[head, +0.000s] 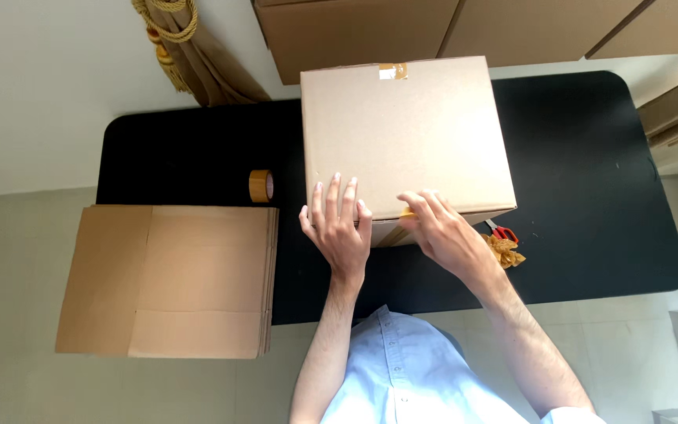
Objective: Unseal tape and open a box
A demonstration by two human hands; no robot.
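Resting near the black counter's (590,157) front edge, the closed brown cardboard box (406,133) sits under the left hand (339,224), spread flat. The right hand (441,228) pinches yellowish tape (407,212) at its front seam; far-edge tape patch (393,71) already on, front unfinished.

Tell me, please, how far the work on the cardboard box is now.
Done: the box stands closed on the black table, a tape strip at its far edge. In hand: the left hand presses the near edge and the right hand works there. Left: flat cartons wait stacked.
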